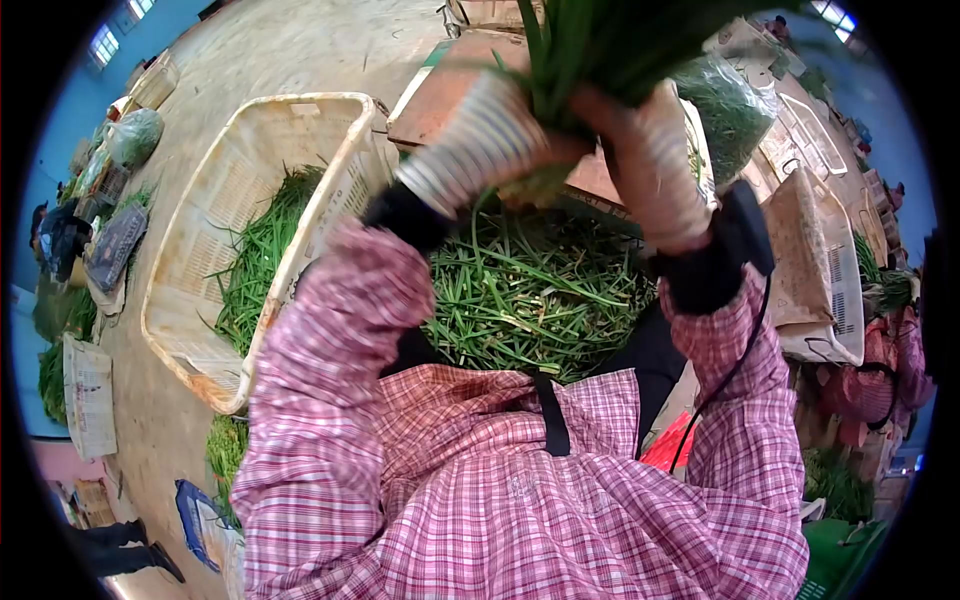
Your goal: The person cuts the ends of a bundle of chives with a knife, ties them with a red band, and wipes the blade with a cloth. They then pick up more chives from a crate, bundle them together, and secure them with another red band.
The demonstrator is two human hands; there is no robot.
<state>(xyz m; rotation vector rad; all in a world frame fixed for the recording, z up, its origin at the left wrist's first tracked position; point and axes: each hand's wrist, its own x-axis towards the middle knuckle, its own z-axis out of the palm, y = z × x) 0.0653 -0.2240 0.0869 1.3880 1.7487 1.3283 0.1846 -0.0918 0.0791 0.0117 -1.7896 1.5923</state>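
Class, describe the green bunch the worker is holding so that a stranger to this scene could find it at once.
From the pink plaid shirt at the bottom, follow the sleeves up to the left hand and right hand. Gripped there, reaching the top edge, is the bunch of long green leaves. Unlike the loose greens heaped below, it is gathered and held aloft.

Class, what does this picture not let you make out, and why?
All in the head view:
Green bundle: tips cut off by the top edge.
Left hand, right hand: exact finger placement, blurred.
Large crate: what lies beneath its green leaves, which cover it.
Person at lower left: upper body beyond the dark rim.
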